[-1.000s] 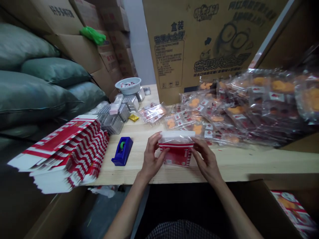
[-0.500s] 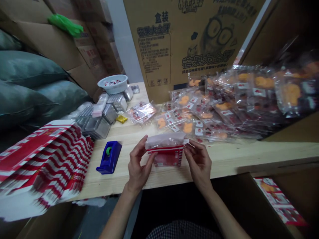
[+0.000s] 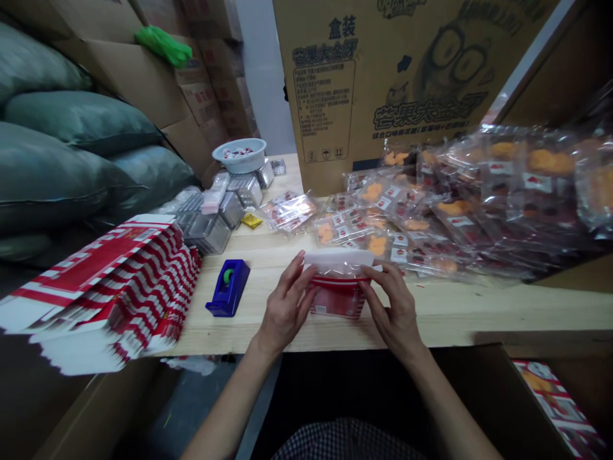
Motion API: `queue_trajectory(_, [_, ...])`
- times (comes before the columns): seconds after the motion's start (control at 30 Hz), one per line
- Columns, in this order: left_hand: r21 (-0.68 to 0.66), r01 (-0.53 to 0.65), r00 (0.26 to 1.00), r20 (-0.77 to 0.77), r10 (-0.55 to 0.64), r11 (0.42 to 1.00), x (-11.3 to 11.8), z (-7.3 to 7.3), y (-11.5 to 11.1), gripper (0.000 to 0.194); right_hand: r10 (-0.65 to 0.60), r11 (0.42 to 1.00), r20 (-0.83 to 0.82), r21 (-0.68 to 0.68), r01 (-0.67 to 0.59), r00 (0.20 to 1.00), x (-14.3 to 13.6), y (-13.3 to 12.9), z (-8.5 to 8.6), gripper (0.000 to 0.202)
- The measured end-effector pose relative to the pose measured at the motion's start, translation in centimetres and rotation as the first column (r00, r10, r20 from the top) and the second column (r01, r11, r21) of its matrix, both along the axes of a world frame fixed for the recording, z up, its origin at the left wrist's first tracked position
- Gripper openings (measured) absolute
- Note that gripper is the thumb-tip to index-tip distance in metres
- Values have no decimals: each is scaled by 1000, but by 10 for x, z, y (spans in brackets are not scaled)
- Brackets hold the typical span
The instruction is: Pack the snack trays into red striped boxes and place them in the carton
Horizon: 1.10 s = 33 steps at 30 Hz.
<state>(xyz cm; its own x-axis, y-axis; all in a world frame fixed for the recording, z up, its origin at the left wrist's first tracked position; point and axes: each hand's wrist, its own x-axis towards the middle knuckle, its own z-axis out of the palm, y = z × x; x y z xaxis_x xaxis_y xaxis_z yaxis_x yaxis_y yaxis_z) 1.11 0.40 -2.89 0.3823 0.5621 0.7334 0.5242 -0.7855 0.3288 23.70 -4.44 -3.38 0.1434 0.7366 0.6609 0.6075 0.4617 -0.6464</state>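
Pinching the red-striped carton (image 3: 338,301) at both ends near the edge of the worktop (image 3: 450,316), left hand (image 3: 286,310) and right hand (image 3: 396,310) have fingers nearly closed; uneven pressure could buckle it (clear plastic (image 3: 335,271) protrudes).

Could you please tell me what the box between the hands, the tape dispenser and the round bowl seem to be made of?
Red box: probably thin printed card, smooth, given its flat panel and folded edges.
Tape dispenser: likely hard plastic, fairly smooth, from its even blue colour and moulded shape.
Round bowl: perhaps smooth plastic, given its pale, even wall; enamel is possible.
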Motion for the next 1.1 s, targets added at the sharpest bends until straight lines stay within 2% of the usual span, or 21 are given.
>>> queue_trajectory(0.13, [-48,9,1000,-8,-9,999,-2,7,2,42,71,997,101,-45,-66,992,7,4,15,24])
queue_trajectory(0.33, [-108,29,994,106,-18,994,5,7,6,24,151,985,67,-93,-144,986,6,5,22,11])
queue_trajectory(0.43, [-160,41,992,122,-21,986,9,6,8,19,163,982,47,-102,-158,985,3,6,24,16])
queue_trajectory(0.53, [-226,60,992,121,-33,972,11,12,9,11,167,981,31,-109,-163,985,1,8,28,25])
queue_trajectory(0.7, [-381,119,952,306,3,917,14,25,6,20,158,983,-31,-90,-160,987,-4,11,31,30])
queue_trajectory(0.77, [-473,181,899,435,50,862,15,24,6,17,157,983,-46,-92,-160,987,-5,12,31,30])
queue_trajectory(0.9, [-604,410,694,693,196,683,17,20,12,21,173,978,-63,-110,-179,983,-5,13,30,30])
queue_trajectory(0.97, [-621,524,630,743,225,583,20,21,16,27,178,978,-65,-101,-184,982,-5,14,29,31])
queue_trajectory(1.03, [-630,622,600,765,234,465,24,25,20,28,179,977,-82,-98,-187,980,-5,14,27,30])
queue_trajectory(1.1, [-619,681,562,785,261,391,29,29,22,29,167,978,-146,-102,-183,975,-6,11,25,22])
